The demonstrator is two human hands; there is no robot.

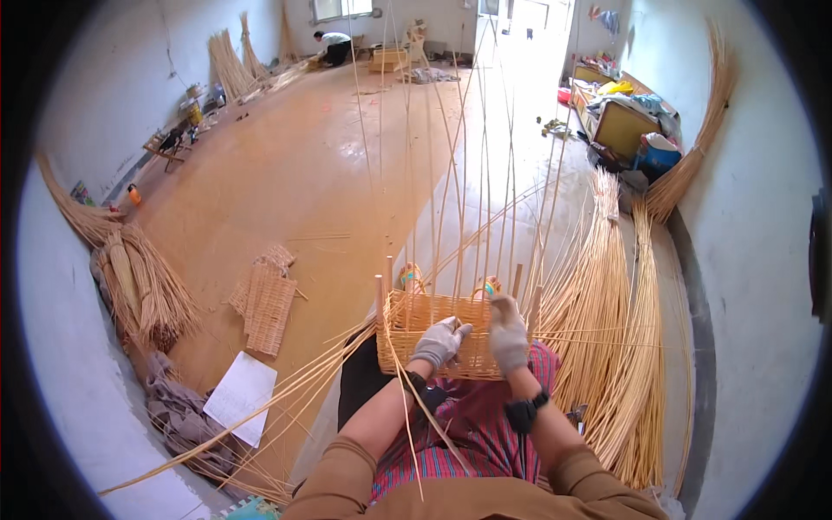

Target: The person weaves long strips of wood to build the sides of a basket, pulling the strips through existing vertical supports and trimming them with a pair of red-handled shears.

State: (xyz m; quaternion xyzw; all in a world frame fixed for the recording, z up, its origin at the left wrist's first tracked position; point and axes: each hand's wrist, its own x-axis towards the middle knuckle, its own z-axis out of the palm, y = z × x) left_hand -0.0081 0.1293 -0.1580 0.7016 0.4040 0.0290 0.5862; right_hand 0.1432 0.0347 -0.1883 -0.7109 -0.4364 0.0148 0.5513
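On my lap rests a rectangular woven wicker basket (477, 354), its open side facing up. Short wooden posts stand at its corners, and long thin upright rods (458, 199) rise from its far part. My left hand (440, 342), in a pale glove, is closed at the near wall, fingers pinched around what seems to be a wicker strand. Just to its right, my gloved right hand (509, 334) is raised at the same wall; its fingers are blurred, so their grip does not show. Loose wicker strands (303, 381) trail from the basket's left side.
Long wicker bundles (598, 303) lie close on my right. Flat woven panels (267, 303), a paper sheet (243, 394) and a grey cloth (178, 403) are on the floor to the left. More bundles (143, 277) lean by the left wall. A person (334, 48) bends over far back.
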